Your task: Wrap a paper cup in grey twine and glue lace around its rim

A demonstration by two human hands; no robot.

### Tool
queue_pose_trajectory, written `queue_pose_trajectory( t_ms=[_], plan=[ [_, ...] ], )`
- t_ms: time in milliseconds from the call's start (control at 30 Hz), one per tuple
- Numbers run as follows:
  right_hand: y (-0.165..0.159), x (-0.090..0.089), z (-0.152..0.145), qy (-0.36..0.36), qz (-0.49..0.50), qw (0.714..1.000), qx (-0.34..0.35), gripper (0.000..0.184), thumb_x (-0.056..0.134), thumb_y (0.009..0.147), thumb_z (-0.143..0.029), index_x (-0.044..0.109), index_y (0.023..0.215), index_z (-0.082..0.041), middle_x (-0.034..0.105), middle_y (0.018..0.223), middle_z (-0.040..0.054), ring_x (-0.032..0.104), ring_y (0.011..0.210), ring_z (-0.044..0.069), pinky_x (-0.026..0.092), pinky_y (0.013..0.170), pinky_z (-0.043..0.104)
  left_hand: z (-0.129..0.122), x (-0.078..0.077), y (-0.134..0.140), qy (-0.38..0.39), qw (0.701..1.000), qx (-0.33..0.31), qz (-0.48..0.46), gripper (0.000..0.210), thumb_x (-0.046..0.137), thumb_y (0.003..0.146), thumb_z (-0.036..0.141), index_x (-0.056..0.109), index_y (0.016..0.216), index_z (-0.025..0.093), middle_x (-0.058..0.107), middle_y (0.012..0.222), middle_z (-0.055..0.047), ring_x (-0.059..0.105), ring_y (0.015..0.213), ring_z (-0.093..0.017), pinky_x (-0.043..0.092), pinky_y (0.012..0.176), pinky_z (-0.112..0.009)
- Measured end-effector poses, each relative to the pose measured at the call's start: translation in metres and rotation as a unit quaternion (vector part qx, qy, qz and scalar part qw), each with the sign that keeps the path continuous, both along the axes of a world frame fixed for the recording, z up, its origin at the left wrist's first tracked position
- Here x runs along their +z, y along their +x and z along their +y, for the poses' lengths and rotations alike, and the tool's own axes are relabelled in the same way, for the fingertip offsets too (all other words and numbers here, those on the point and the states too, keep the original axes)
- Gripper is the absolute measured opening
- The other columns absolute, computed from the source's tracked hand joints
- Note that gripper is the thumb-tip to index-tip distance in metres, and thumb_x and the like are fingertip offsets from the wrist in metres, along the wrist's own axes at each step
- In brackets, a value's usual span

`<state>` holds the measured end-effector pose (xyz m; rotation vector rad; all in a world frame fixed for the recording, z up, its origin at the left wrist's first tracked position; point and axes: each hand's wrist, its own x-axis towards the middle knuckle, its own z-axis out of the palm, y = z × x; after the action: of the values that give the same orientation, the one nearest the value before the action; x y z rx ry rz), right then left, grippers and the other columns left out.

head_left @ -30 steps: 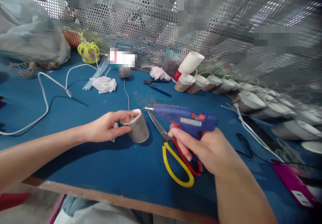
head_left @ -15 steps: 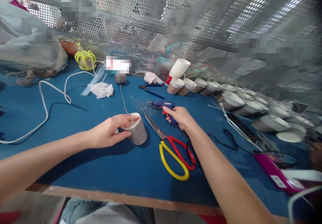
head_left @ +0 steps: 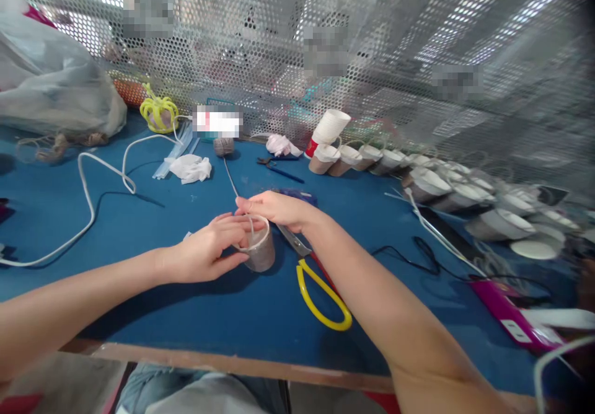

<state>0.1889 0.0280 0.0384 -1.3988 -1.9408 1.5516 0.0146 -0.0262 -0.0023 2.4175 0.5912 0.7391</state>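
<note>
A small grey cord-wrapped paper cup (head_left: 261,256) stands near the middle of the table. My left hand (head_left: 211,246) is closed on its left side, fingers over the rim and thumb along the outer wall. From the ball of cord (head_left: 224,147) a grey cord (head_left: 230,176) runs to the cup's far rim. There my right hand (head_left: 283,209) reaches across, its fingertips closed at the cord; part of the grip is hidden. Behind that hand lies a blue glue gun (head_left: 307,197), partly covered. Large scissors (head_left: 325,305) with yellow and red handles lie partly under my right forearm.
Pliers (head_left: 281,169) and crumpled white tissue (head_left: 190,169) lie farther back. Several wrapped cups (head_left: 432,184) line the right side. A magenta power strip (head_left: 506,315) with cables is at the right, a plastic bag (head_left: 56,73) at the left. Perforated metal mesh (head_left: 260,48) stands behind.
My right hand has let go of the glue gun, leaving it on the table, and moved left to the cord at the cup. The cup has shifted slightly right with my left hand.
</note>
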Motion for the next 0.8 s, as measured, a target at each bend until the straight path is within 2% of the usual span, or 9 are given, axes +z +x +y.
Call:
queue_pose_trajectory(
  t_ms=[100, 200, 300, 400, 533, 800],
  plan=[
    [-0.005, 0.000, 0.001, 0.030, 0.055, 0.997, -0.045, 0.020, 0.072, 0.064, -0.034, 0.065, 0.062, -0.016, 0.066, 0.068, 0.0011, 0.055, 0.065, 0.012, 0.042, 0.065, 0.026, 0.002, 0.001, -0.001, -0.010, 1.000, 0.000, -0.010, 0.010, 0.046, 0.085, 0.018, 0.046, 0.074, 0.017, 0.055, 0.126, -0.019, 0.045, 0.125, -0.024, 0.033, 0.104, -0.044],
    [0.006, 0.006, -0.008, 0.085, 0.115, 0.984, -0.108, 0.019, 0.069, 0.067, -0.035, 0.063, 0.064, -0.017, 0.064, 0.069, -0.0007, 0.052, 0.063, 0.010, 0.040, 0.065, 0.025, 0.005, 0.003, -0.003, -0.081, 0.996, 0.023, -0.033, 0.009, 0.046, 0.084, 0.019, 0.047, 0.075, 0.017, 0.056, 0.125, -0.016, 0.050, 0.118, -0.023, 0.041, 0.097, -0.039],
    [0.022, 0.014, -0.023, 0.130, 0.186, 0.956, -0.183, 0.022, 0.070, 0.066, -0.038, 0.062, 0.063, -0.018, 0.063, 0.067, -0.0008, 0.049, 0.058, 0.009, 0.039, 0.058, 0.024, 0.008, 0.004, -0.004, -0.188, 0.979, 0.063, -0.038, 0.011, 0.047, 0.083, 0.024, 0.052, 0.079, 0.015, 0.064, 0.108, -0.009, 0.059, 0.101, -0.020, 0.048, 0.084, -0.031],
    [0.033, 0.017, -0.038, 0.150, 0.206, 0.941, -0.224, 0.023, 0.071, 0.067, -0.039, 0.063, 0.063, -0.018, 0.061, 0.064, -0.0010, 0.049, 0.057, 0.009, 0.038, 0.056, 0.024, 0.010, 0.004, -0.004, -0.251, 0.964, 0.081, -0.031, 0.019, 0.048, 0.083, 0.031, 0.056, 0.082, 0.014, 0.066, 0.085, -0.004, 0.061, 0.082, -0.017, 0.050, 0.070, -0.026],
    [0.038, 0.013, -0.053, 0.137, 0.225, 0.929, -0.260, 0.025, 0.073, 0.065, -0.040, 0.061, 0.058, -0.019, 0.058, 0.060, -0.0014, 0.048, 0.056, 0.009, 0.038, 0.056, 0.025, 0.011, 0.003, -0.003, -0.284, 0.954, 0.089, -0.027, 0.024, 0.049, 0.082, 0.035, 0.056, 0.082, 0.012, 0.061, 0.074, -0.001, 0.056, 0.067, -0.012, 0.045, 0.061, -0.022],
    [0.045, 0.006, -0.058, 0.130, 0.245, 0.918, -0.282, 0.027, 0.076, 0.061, -0.042, 0.062, 0.056, -0.019, 0.057, 0.061, -0.0011, 0.048, 0.057, 0.010, 0.039, 0.055, 0.025, 0.011, 0.008, -0.002, -0.302, 0.948, 0.094, -0.019, 0.024, 0.049, 0.081, 0.036, 0.053, 0.077, 0.013, 0.052, 0.067, 0.002, 0.044, 0.059, -0.008, 0.036, 0.054, -0.020]
  ],
)
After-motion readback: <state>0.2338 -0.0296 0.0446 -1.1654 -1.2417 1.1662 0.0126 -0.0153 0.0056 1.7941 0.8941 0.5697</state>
